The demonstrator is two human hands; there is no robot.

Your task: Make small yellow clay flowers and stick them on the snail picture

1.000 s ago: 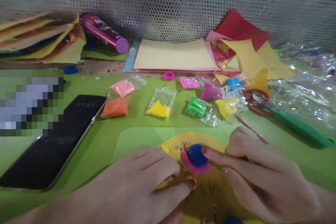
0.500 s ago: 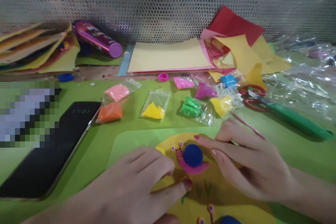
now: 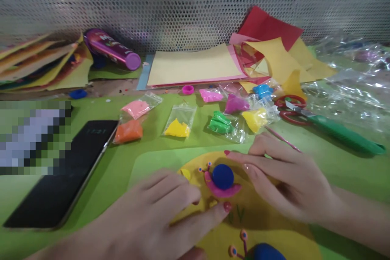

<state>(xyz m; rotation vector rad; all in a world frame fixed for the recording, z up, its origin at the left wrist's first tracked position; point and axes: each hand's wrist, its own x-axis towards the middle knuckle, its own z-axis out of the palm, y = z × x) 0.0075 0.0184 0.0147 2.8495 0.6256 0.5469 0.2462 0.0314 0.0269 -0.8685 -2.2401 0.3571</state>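
A small clay snail point(image 3: 222, 181) with a blue round shell and a pink body sits on a yellow paper disc point(image 3: 243, 219). My left hand point(image 3: 158, 221) lies on the disc just left of the snail, fingers bent down, thumb stretched toward it. My right hand point(image 3: 278, 178) rests flat on the disc right of the snail, fingers extended and holding nothing. A second blue snail point(image 3: 258, 252) shows at the bottom edge.
Small bags of coloured clay point(image 3: 183, 124) lie in a row behind the disc. A black phone point(image 3: 67, 170) is at the left. Red and green scissors point(image 3: 319, 124), a pink stick point(image 3: 282, 140), paper sheets point(image 3: 195, 65), a purple tube point(image 3: 111, 48) and crumpled plastic point(image 3: 350, 89) lie further back.
My right hand has drawn back from the blue shell and now lies a little to its right. The left thumb has slid closer to the snail. The view has tilted down slightly.
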